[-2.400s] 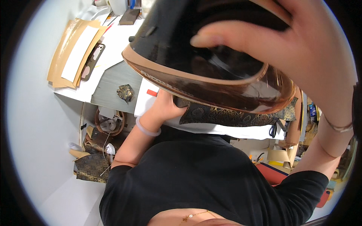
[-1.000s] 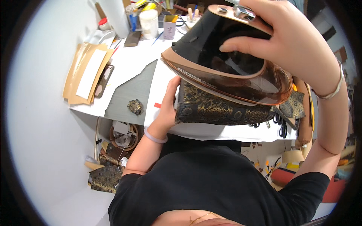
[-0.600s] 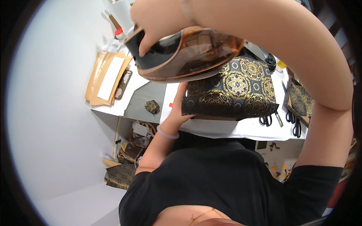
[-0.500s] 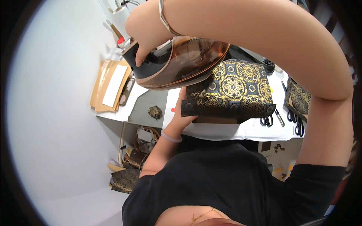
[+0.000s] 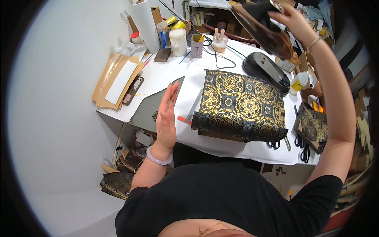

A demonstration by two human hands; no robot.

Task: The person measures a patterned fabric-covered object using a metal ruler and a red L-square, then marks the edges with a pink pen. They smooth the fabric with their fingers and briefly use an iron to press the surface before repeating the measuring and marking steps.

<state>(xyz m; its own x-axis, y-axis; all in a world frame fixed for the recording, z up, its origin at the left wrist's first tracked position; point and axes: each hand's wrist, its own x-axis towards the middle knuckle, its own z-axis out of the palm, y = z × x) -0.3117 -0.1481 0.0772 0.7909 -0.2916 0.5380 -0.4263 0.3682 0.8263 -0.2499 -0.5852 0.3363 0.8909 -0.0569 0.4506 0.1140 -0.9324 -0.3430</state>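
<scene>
At the left, the left hand (image 5: pixel 166 124) is held flat and empty, fingers together, beside the cloth; it is best kept well clear of the hot plate. On the white surface (image 5: pixel 205 144), near the middle, the patterned cloth (image 5: pixel 244 98) is draped over a brown box (image 5: pixel 223 136); the fabric looks woven, with shiny gold medallions on black, and its front edge is rolled over, so even pressure would be called for. Above and beyond, the glossy black-and-copper iron (image 5: pixel 262 29), wedge-shaped, is gripped by the right hand (image 5: pixel 291 21), off the cloth; a level, steady hold is advised near the low, rounded black stand (image 5: pixel 268 71). Farther right, a shallow tray (image 5: pixel 312 124) is lined with similar fabric.
</scene>
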